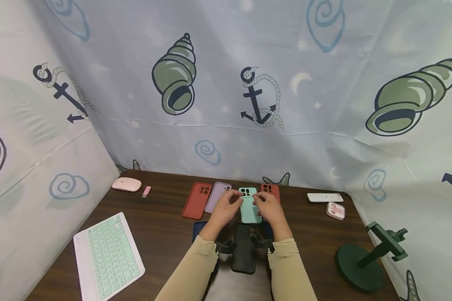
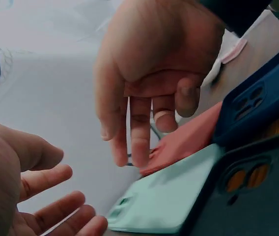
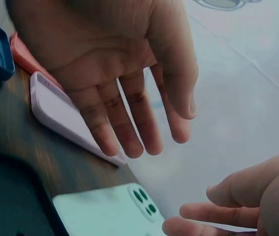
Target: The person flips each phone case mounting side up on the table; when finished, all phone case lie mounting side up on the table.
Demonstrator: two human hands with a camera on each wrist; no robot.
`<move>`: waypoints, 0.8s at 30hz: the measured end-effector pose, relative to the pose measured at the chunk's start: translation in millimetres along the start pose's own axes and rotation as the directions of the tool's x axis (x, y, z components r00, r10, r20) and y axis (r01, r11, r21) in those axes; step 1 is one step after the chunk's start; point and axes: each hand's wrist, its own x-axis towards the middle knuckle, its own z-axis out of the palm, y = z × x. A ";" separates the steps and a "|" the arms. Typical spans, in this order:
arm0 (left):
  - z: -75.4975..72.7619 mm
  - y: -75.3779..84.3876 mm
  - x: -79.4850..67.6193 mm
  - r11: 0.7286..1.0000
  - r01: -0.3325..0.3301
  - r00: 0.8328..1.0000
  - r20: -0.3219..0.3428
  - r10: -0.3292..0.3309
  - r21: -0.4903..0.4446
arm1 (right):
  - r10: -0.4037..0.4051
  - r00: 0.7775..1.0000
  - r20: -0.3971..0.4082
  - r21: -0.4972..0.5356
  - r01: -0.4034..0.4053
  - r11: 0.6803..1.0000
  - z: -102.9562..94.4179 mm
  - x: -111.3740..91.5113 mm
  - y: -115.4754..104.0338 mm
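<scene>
Both hands hover above a mint-green phone case [image 1: 251, 211], whose camera cutouts face up at the far end. Left of its upper part, my left hand [image 1: 227, 207] has bent, loosely spread fingers with nothing between them. My right hand [image 1: 271, 211] hangs over its right side, partly hiding a red phone case [image 1: 270, 190]. In the left wrist view the right hand [image 2: 159, 64] dangles relaxed fingers clear of the cases; the left hand [image 2: 12, 182] shows at lower left. The right wrist view has the left hand [image 3: 120, 73] apart from a lilac phone case [image 3: 70, 115].
A red case [image 1: 196, 202] and the lilac case [image 1: 215, 196] lie left; a black case [image 1: 242, 251] lies nearer, between the forearms, with blue cases [image 1: 198, 228] beside. Keyboard [image 1: 111, 255], mouse [image 1: 126, 184], remote [image 1: 325, 197] and green stand [image 1: 359, 267] sit farther out.
</scene>
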 end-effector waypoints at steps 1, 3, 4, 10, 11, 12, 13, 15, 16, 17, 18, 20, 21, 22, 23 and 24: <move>4.0 -2.9 1.1 1.000 0.003 1.000 -0.009 -0.003 -0.006 | 0.002 1.000 -0.004 0.000 -0.002 1.000 -0.3 0.9 2.3; 10.7 -9.6 2.1 1.000 0.015 0.999 -0.029 -0.016 -0.016 | 0.010 1.000 -0.006 -0.018 -0.010 1.000 0.3 2.9 7.2; 13.4 -12.8 1.8 1.000 0.019 0.999 -0.038 -0.020 -0.018 | 0.016 1.000 -0.003 -0.029 -0.016 0.999 0.8 3.7 9.6; 25.1 -30.9 2.4 0.999 -0.007 1.000 -0.011 0.007 -0.032 | 0.054 0.998 -0.031 -0.077 -0.057 0.995 2.2 6.5 21.6; 26.6 -34.1 3.0 1.000 -0.014 1.000 0.003 0.014 -0.028 | 0.060 0.997 -0.042 -0.081 -0.063 0.995 2.2 6.6 23.1; 27.8 -36.6 3.2 1.000 -0.016 1.000 0.015 0.017 -0.022 | 0.066 0.997 -0.048 -0.082 -0.070 0.994 2.1 6.7 24.1; 28.8 -39.2 3.2 1.000 -0.016 1.000 0.025 0.016 -0.009 | 0.070 0.996 -0.049 -0.090 -0.074 0.993 2.1 6.8 24.8; 29.4 -41.9 3.4 1.000 -0.011 0.999 0.031 0.011 0.007 | 0.079 0.996 -0.042 -0.099 -0.083 0.992 1.7 6.7 25.1; 29.4 -42.3 4.0 1.000 -0.010 1.000 0.028 0.009 0.016 | 0.083 0.996 -0.041 -0.098 -0.087 0.991 1.1 6.8 24.4; 29.3 -42.3 4.9 1.000 -0.011 1.000 0.029 0.010 0.026 | 0.083 0.996 -0.044 -0.099 -0.087 0.991 0.0 7.0 23.5; 28.9 -41.0 5.9 0.999 -0.012 0.999 0.031 0.011 0.032 | 0.082 0.995 -0.052 -0.101 -0.086 0.991 -1.1 7.4 22.5; 28.2 -40.9 5.9 0.999 -0.019 0.999 0.035 0.017 0.046 | 0.080 0.995 -0.066 -0.115 -0.087 0.990 -1.3 7.6 21.5; 28.0 -40.8 6.1 0.998 -0.021 0.999 0.037 0.019 0.054 | 0.080 0.994 -0.074 -0.124 -0.088 0.988 -1.4 7.8 21.1; 27.8 -40.5 6.1 0.998 -0.023 0.999 0.037 0.021 0.060 | 0.080 0.994 -0.077 -0.134 -0.090 0.987 -1.3 7.9 20.7; 27.7 -40.6 6.1 0.998 -0.021 0.999 0.037 0.019 0.064 | 0.078 0.994 -0.080 -0.150 -0.089 0.985 -0.9 8.1 20.7; 27.6 -41.0 5.9 0.998 -0.018 0.999 0.034 0.016 0.067 | 0.077 0.994 -0.079 -0.163 -0.089 0.983 -0.4 8.2 21.0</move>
